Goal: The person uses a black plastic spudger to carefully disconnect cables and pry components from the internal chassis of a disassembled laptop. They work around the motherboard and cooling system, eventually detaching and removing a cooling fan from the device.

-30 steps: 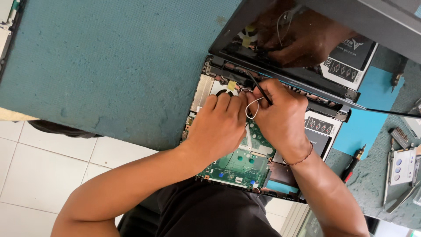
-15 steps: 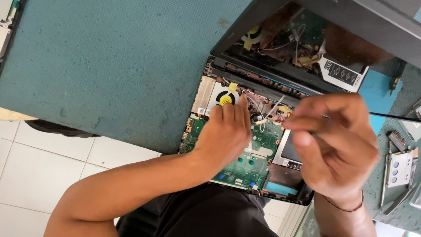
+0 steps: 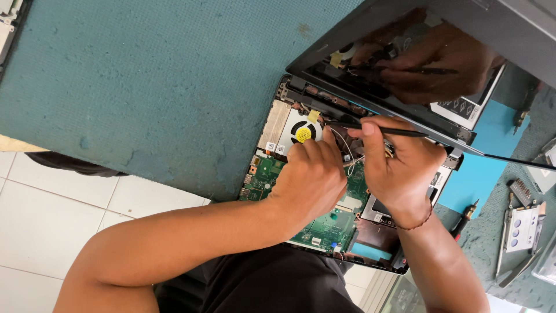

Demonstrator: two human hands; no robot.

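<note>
An opened laptop (image 3: 272, 124) lies bottom cover off on a teal mat, with its green board (image 3: 324, 226) and a fan with a yellow sticker (image 3: 302, 134) exposed. My left hand (image 3: 310, 179) rests on the board beside the fan, fingers curled, pinching thin white wires (image 3: 347, 152). My right hand (image 3: 399, 168), with a cord bracelet on the wrist, holds a thin black tool (image 3: 385, 131) whose tip reaches the hinge edge near the fan. The dark tilted screen (image 3: 417, 64) mirrors both hands.
The teal mat (image 3: 145, 87) covers the table to the left. At the right lie a small screwdriver (image 3: 465, 217), a metal bracket (image 3: 523, 228), tweezers (image 3: 505, 243) and a bit holder (image 3: 521, 189). White floor tiles (image 3: 46, 220) show at lower left.
My right hand, raised toward the camera half a second ago, has come back down onto the laptop with the tool at the hinge. My left hand stayed on the board.
</note>
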